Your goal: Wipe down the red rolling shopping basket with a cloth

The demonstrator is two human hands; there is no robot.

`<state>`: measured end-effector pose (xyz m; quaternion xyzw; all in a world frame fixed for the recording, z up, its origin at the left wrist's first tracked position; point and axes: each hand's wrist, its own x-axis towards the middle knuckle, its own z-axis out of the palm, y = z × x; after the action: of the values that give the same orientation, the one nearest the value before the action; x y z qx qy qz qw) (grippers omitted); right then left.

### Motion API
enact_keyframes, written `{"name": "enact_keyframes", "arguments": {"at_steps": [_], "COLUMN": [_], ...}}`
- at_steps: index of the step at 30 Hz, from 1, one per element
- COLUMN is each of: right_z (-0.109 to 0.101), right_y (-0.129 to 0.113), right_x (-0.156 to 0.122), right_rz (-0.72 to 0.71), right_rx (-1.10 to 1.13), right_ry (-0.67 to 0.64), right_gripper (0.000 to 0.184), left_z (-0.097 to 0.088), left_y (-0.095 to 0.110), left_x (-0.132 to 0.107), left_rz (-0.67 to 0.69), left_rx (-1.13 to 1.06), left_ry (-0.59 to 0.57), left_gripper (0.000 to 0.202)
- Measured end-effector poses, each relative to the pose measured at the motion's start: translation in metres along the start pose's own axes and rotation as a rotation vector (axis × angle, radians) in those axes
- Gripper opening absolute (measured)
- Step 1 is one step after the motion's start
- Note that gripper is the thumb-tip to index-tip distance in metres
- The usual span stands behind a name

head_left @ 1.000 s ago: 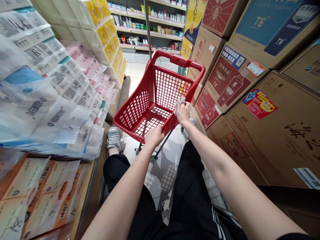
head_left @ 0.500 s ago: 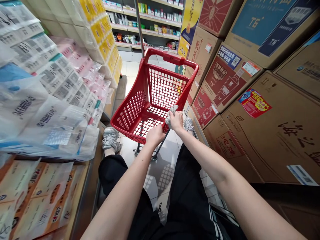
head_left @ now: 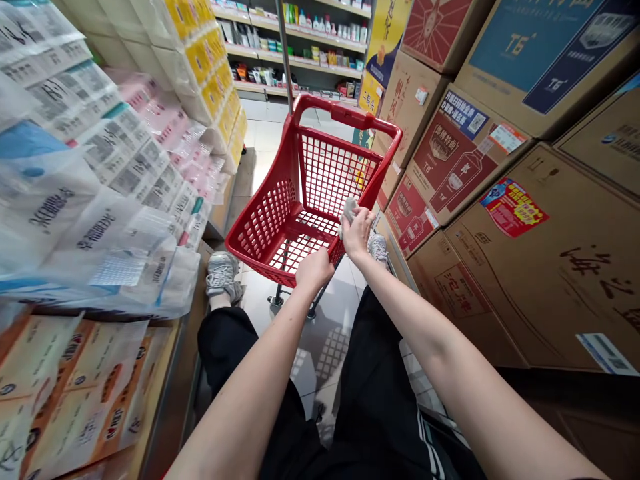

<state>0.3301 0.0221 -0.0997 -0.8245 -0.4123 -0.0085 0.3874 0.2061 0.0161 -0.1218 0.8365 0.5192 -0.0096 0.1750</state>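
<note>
A red plastic shopping cart (head_left: 273, 217) with grid walls stands between my feet, its basket holding nothing. My left hand (head_left: 314, 270) is closed around the rim at the basket's near right corner. Against the right side rim, my right hand (head_left: 356, 233) presses a crumpled greyish-white cloth (head_left: 349, 210), with its fingers bent over it. Part of the cloth is hidden behind those fingers. The cart's handle (head_left: 345, 115) rises at the far side, with neither hand on it.
Stacked cardboard boxes (head_left: 500, 287) line the right side. Wrapped tissue packs (head_left: 135, 160) and orange-and-cream packs (head_left: 85, 393) are piled on the left. Beyond the cart stand shelves (head_left: 320, 43) of bottles and tubes. A grey pole (head_left: 285, 53) rises behind the cart's left side.
My right hand has slid slightly up the side rim with the cloth, and its fingers have loosened a little. The left hand keeps its hold on the corner.
</note>
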Motion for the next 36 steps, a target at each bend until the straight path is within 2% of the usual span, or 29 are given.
{"name": "enact_keyframes", "arguments": {"at_steps": [4,8,12,16,23,31,36], "right_z": [0.003,0.004,0.002,0.0,-0.003,-0.009,-0.009], "right_y": [-0.004,-0.003,-0.002,-0.002,-0.007,-0.022,-0.013], "right_x": [-0.01,0.013,0.04,0.048,0.031,-0.008,0.0], "right_rz": [-0.079,-0.101,-0.089,-0.108,-0.229,-0.347,-0.332], "right_rx": [-0.107,-0.198,-0.282,-0.396,-0.572,-0.665,-0.642], "right_ry": [-0.068,-0.112,-0.093,-0.09,-0.119,-0.274,-0.318], "right_gripper": [0.022,0.022,0.023,0.027,0.031,0.036,0.032], "left_z": [-0.001,-0.001,0.001,0.003,0.001,0.007,0.003], "left_y": [-0.001,0.003,0.01,0.016,0.018,0.019,0.02], "left_x": [-0.001,-0.004,-0.009,-0.013,-0.015,-0.013,-0.016], "left_rz": [0.014,-0.01,-0.035,-0.041,-0.055,-0.057,-0.041], "left_rx": [0.008,-0.01,-0.021,-0.021,-0.034,-0.047,-0.045], "left_ry": [0.009,0.0,0.002,0.011,0.011,0.019,-0.008], "left_gripper": [0.031,0.032,0.031,0.03,0.03,0.028,0.032]}}
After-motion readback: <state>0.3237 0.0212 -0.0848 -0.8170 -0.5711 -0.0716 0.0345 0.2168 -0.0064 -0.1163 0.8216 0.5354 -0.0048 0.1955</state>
